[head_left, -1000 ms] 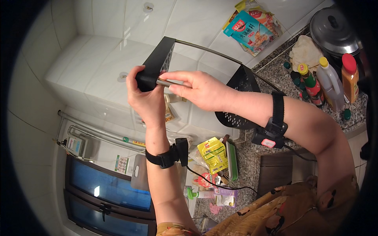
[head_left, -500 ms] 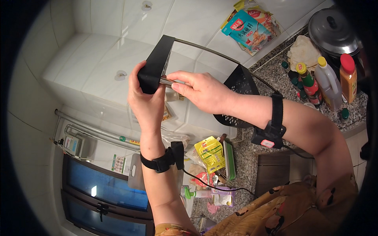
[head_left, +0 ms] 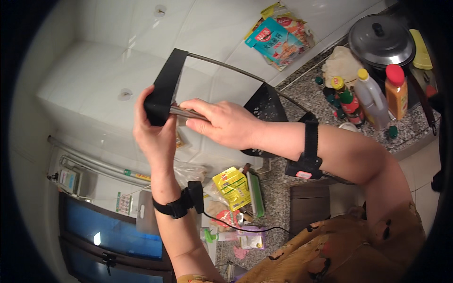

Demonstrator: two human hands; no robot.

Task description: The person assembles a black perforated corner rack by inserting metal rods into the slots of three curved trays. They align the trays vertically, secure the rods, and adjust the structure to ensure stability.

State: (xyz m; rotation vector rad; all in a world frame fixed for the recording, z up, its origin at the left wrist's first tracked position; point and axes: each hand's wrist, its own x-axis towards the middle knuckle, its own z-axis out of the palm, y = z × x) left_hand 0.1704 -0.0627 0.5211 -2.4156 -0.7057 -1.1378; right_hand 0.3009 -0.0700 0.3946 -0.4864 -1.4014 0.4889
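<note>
A black rack hangs in front of the white tiled wall, with a solid end panel point(head_left: 166, 85), a perforated black panel point(head_left: 269, 101) and a thin metal rod point(head_left: 226, 65) joining them. My left hand point(head_left: 155, 139) is closed around the lower end of the solid panel, thumb on its inner side. Pinched in my right hand point(head_left: 231, 123) are several thin metal rods point(head_left: 188, 113), lying close together. Their far ends meet the inner side of that panel by my left thumb. My right forearm passes in front of the perforated panel and hides part of it.
On the granite counter at right stand a lidded pot point(head_left: 381, 45), a sauce bottle point(head_left: 348, 101), a pale jug point(head_left: 370, 99) and a red-capped jar point(head_left: 396, 92). Food pouches point(head_left: 276, 42) hang on the wall. A yellow packet point(head_left: 232, 187) and a green-edged box point(head_left: 255, 193) sit below.
The whole view has shifted, so everything appears farther left. Both hands keep their hold on the rack and the metal rods, which stay against the panel.
</note>
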